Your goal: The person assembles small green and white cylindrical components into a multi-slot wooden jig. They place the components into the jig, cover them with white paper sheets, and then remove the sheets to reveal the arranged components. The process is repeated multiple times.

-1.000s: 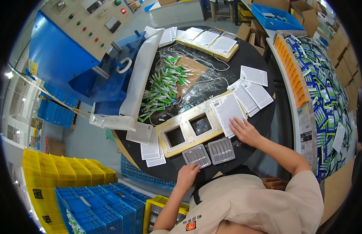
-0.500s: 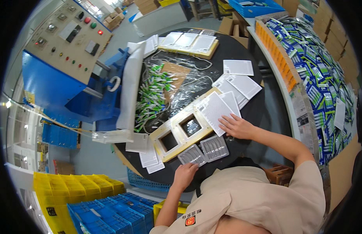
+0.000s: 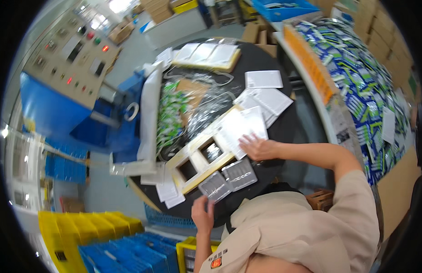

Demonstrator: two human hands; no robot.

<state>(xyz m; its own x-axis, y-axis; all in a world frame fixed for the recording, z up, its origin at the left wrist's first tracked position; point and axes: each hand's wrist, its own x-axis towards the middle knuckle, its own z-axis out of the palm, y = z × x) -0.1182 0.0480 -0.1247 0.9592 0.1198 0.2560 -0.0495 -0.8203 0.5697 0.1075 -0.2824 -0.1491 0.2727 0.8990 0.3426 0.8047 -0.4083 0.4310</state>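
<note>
My right hand (image 3: 257, 147) lies with its fingers spread on a white printed card (image 3: 251, 123) that covers the far right part of a pale yellow frame (image 3: 177, 176) with square openings. Beside the frame's near edge lie two clear plastic blister trays (image 3: 215, 185) with long moulded hollows. My left hand (image 3: 203, 214) is just short of the nearer tray, with thumb and fingers apart and nothing visible in them. It is somewhat blurred. More white cards (image 3: 271, 101) fan out right of the frame, and others (image 3: 170, 191) lie at its left end.
A heap of green-and-white toothbrush-like items (image 3: 171, 111) lies on the round black table (image 3: 283, 127). At the back, a second frame (image 3: 227, 68) bears white cards. Left stands a blue machine with a control panel (image 3: 61, 59); right, a bin of blue-green packs (image 3: 356, 91). Blue crates (image 3: 129, 255) stand below.
My left hand has drawn back from the nearer blister tray, toward me and slightly left. My right hand stays on the card. The whole view has shifted a little.
</note>
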